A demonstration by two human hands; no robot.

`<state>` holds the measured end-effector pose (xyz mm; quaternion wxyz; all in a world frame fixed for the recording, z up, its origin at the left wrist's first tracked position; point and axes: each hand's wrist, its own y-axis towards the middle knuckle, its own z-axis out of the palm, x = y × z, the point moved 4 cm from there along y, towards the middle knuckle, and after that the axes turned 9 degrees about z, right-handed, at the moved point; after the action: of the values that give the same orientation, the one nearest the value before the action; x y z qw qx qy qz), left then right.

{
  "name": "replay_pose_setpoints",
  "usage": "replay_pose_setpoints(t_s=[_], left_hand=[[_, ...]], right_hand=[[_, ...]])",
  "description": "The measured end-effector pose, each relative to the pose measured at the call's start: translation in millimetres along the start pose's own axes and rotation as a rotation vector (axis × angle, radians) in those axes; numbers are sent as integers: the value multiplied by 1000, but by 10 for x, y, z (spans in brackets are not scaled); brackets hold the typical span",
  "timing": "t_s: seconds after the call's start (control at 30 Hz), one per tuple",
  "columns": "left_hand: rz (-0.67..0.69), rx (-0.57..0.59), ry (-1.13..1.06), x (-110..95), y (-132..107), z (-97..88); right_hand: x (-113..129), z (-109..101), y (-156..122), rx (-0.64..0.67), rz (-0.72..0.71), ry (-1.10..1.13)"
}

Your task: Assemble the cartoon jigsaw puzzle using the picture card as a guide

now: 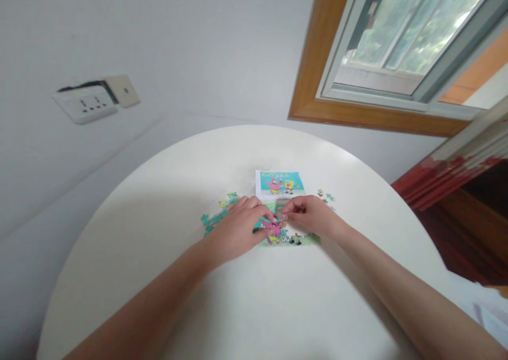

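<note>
A partly assembled jigsaw puzzle [273, 238] lies on the round white table, with a pink starfish figure in its left part. My left hand [241, 227] rests over the puzzle's left edge, its thumb and index finger apart beside the pink figure. Over the upper right part, my right hand [309, 214] has thumb and fingertips pinched together on a small puzzle piece [282, 217], mostly hidden by the fingers. Just beyond the puzzle lies a reference picture card [281, 183] with the cartoon scene. My hands cover parts of the puzzle.
Loose teal puzzle pieces [210, 221] are scattered left of my left hand. A few more pieces [327, 196] lie to the right. The white table [254, 307] meets a wall with a socket [93, 105]; a wood-framed window [317, 108] and red curtain [428, 182] are at the right.
</note>
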<state>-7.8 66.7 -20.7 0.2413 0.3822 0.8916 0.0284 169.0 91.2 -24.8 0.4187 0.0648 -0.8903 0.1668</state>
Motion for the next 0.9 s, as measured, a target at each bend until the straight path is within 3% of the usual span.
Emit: replay_pose_setpoints(t_s=[0.7,0.9], left_hand=[[4,-1,23,-18,-1,-7],[7,8,35,16,-1,26]], right_hand=[[79,29,-48,-105,4,-206],[96,37,-50,-198,-128,-333]])
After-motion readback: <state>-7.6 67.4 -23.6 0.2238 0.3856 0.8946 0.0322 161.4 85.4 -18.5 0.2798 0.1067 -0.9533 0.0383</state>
